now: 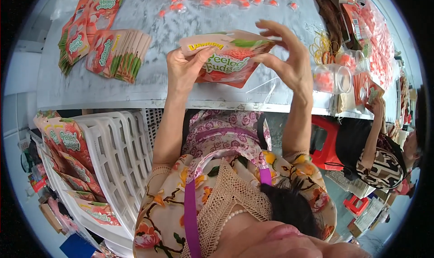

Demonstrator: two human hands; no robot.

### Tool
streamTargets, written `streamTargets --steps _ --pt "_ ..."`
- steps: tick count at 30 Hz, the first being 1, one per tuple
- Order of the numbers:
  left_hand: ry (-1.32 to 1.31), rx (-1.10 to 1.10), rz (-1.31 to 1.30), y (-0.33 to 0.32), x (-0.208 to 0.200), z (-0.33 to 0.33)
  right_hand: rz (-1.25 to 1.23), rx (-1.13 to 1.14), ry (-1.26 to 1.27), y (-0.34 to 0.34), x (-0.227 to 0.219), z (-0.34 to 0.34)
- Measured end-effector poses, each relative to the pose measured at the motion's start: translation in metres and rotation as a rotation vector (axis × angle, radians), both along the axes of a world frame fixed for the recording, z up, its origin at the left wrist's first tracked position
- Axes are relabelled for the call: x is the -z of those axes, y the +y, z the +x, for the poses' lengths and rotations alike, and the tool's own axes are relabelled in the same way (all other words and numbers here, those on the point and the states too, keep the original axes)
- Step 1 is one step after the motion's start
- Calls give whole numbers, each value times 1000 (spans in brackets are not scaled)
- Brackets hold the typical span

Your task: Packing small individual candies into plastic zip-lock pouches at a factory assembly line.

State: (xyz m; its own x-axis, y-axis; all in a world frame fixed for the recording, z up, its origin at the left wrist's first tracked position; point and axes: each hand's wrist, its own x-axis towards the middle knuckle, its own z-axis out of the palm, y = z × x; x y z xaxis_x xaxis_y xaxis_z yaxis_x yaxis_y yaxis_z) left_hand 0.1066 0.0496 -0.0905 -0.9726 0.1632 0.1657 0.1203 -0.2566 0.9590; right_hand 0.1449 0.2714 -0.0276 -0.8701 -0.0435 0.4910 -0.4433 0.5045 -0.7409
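1. Biggest first, the grey-white table (149, 94): the pouch is held up over its near edge, so if the pinch is loosened too soon, the packet could be dropped past that edge.

2. Next, down at the left, the white crate (118, 155): should it be nudged by the left elbow, the pouches leaning in it (74, 143) could be slumped out of line.

3. Now the fanned stack (120, 54), left of the hands: its neat spread could be swept askew if the left wrist is swung too wide.

4. Here's the red and pale held pouch (233, 61), tilted between both hands: it could be twisted or creased, since firm hold seems to be taken at one side only. Whether its top is open cannot be told.

5. In the left hand (187, 67), the pouch's left side is pinched, the thumb laid across the printed front, the other fingers curled at the edge.

6. And the right hand (288, 61) is spread: the upper right corner is framed between thumb and raised fingers; whether it is pressed by any fingertip cannot be told.
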Motion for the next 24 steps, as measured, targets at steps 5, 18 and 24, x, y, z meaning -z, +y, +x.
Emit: streamTargets --steps 5,18,24 --pt "90 6 -359 15 -14 8 578 -130 -22 -9 -39 -14" --pt "286 17 -197 15 -14 17 640 -161 -55 -12 -40 -6" --pt "270 16 -155 5 -14 28 646 -158 135 -15 -43 10"
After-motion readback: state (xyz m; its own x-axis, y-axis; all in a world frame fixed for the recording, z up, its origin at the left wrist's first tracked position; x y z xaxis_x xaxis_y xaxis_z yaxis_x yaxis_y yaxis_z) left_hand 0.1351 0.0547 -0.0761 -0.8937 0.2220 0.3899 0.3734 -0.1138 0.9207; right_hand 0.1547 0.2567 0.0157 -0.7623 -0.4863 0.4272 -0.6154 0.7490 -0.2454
